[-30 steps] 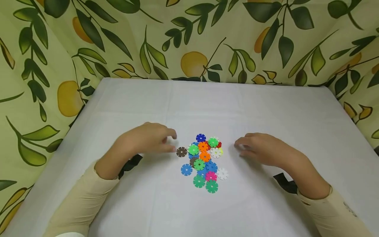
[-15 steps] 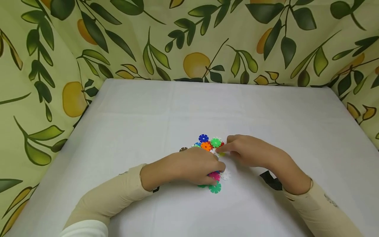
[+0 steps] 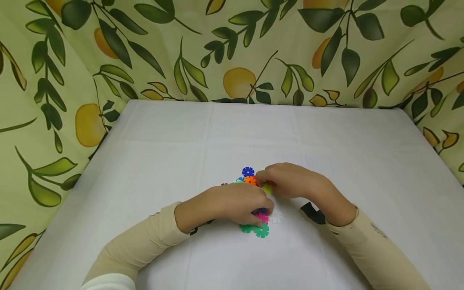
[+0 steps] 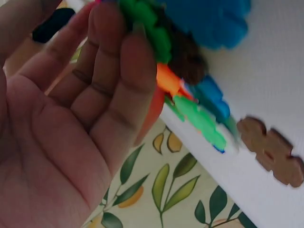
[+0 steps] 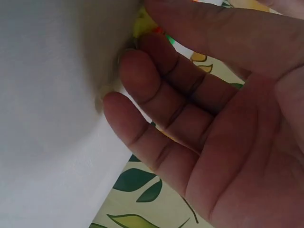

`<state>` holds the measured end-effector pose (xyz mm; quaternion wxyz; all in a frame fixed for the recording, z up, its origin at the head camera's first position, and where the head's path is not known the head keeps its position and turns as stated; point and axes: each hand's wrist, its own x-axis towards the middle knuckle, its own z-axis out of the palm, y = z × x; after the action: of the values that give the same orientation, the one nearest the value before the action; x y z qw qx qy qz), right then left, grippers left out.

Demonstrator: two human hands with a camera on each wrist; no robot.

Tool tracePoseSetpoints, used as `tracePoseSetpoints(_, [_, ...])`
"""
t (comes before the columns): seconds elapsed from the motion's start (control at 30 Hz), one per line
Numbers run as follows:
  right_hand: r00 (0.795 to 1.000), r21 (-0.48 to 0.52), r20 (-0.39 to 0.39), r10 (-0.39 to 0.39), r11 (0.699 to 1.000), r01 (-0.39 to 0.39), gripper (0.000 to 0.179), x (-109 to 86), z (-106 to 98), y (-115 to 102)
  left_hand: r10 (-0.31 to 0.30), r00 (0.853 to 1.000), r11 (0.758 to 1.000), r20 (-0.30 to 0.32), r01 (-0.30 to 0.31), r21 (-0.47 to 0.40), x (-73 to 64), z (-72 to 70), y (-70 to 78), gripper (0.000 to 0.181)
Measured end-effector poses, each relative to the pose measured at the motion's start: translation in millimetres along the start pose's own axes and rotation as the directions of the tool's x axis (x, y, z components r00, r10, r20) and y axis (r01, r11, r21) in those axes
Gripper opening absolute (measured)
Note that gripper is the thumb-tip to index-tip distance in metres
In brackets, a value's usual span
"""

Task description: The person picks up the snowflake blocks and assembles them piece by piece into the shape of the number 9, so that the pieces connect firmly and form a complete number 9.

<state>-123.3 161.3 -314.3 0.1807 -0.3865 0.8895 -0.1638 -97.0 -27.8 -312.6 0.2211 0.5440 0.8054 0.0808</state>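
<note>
Several colourful notched plastic discs lie in a loose pile on the white-covered table. My left hand [image 3: 235, 203] reaches over the pile's middle, fingers bent down, with thumb and forefinger apart around a pink disc [image 3: 262, 218] and a blue one. In the left wrist view, its fingers [image 4: 135, 71] are at a green disc [image 4: 147, 28], beside a brown disc [image 4: 270, 149]. My right hand [image 3: 291, 179] is at the pile's right side, fingers curled down by a yellow disc [image 3: 267, 189]. Its thumb overlaps the yellow disc [image 5: 144, 23] in the right wrist view; its fingertips' grip is hidden.
Behind and left of the table [image 3: 163, 129] hangs a curtain [image 3: 203, 52] printed with leaves and fruit. A dark blue disc [image 3: 248, 172] and an orange disc [image 3: 249, 181] lie at the pile's far side, green discs [image 3: 261, 230] at its near side.
My left hand has moved right from beside the pile to over it, staying there since half a second ago. The right hand has moved left onto the pile's right side, its fingers curling further.
</note>
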Motion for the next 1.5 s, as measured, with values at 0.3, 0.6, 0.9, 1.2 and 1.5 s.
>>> tracePoseSetpoints(0.3, [0.968,0.031,0.145,0.206,0.977,-0.213,0.027,9.2,-11,2,0.009,1.0,1.0,0.027,-0.009,-0.02,1.7,-0.6,-2.5,0.019])
tracePoseSetpoints(0.6, [0.957,0.053,0.189,0.221,0.971,-0.234,0.018,2.5,-17,4,-0.02,0.999,0.994,0.046,0.024,-0.103,1.7,-0.7,-6.9,0.027])
tracePoseSetpoints(0.9, [0.985,0.136,0.068,0.161,0.976,-0.169,0.014,-4.9,-27,10,-0.003,0.999,0.978,-0.051,-0.008,-0.209,-14.3,-21.2,-19.5,0.015])
tracePoseSetpoints(1.2, [0.971,0.25,-0.198,0.136,0.965,-0.084,0.033,-8.4,-36,11,-0.185,0.895,0.982,-0.406,0.18,-0.052,-50.8,-56.6,-34.8,0.007])
tracePoseSetpoints(1.5, [0.906,0.632,-0.421,0.043,0.731,0.259,0.026,-7.4,-35,1,-0.214,0.781,0.974,-0.586,0.213,-0.072,-62.4,-64.5,-38.5,0.016])
